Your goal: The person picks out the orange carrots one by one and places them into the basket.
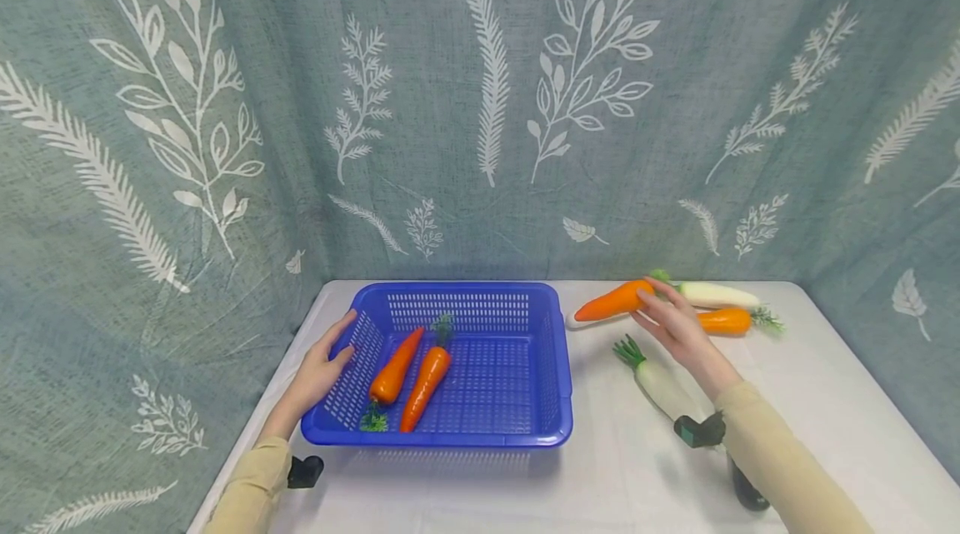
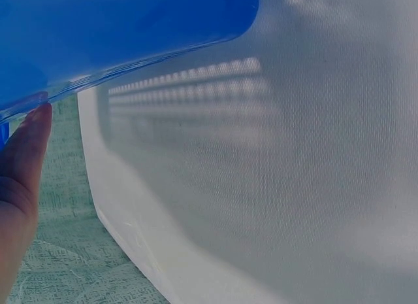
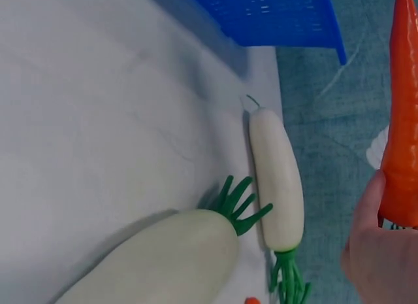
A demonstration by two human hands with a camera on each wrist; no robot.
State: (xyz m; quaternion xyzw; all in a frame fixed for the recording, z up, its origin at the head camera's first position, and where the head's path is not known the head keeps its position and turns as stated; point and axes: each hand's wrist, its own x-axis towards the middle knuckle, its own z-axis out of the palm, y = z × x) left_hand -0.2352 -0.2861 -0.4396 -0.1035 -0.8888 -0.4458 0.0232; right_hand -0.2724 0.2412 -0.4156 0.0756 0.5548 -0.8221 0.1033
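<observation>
My right hand [image 1: 675,321] grips an orange carrot [image 1: 611,301] by its thick leafy end, above the back of the table, its tip toward the basket. In the right wrist view that carrot [image 3: 403,121] stands along the right edge. Behind it a white radish [image 3: 277,180] lies mostly hidden from the head view. Closer in, another white radish [image 1: 663,384] with green stalks lies beneath my right forearm. My left hand [image 1: 318,371] rests at the left rim of a blue basket [image 1: 557,367], fingers loosely extended. Inside it lie two carrots [image 1: 397,367].
Another carrot [image 1: 726,321] and a long white radish [image 1: 716,295] lie at the back right. A dark rounded thing [image 1: 750,488] pokes out from under the right sleeve. A patterned curtain [image 1: 480,101] hangs behind the white table [image 1: 600,476].
</observation>
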